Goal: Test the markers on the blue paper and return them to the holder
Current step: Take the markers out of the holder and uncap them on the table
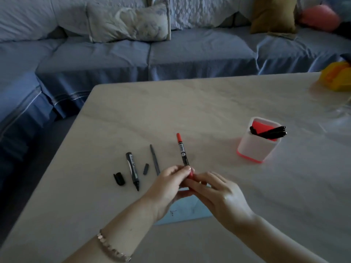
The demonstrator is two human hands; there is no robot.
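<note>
Over blue paper (191,213), L hand (165,188), R hand (220,196) pinching blk marker (182,151), red ends

Dim, bluish light; soft, curved edges.

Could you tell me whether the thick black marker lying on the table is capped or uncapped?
Uncapped: the black marker shows its bare tip, and a black cap lies beside it.
</note>
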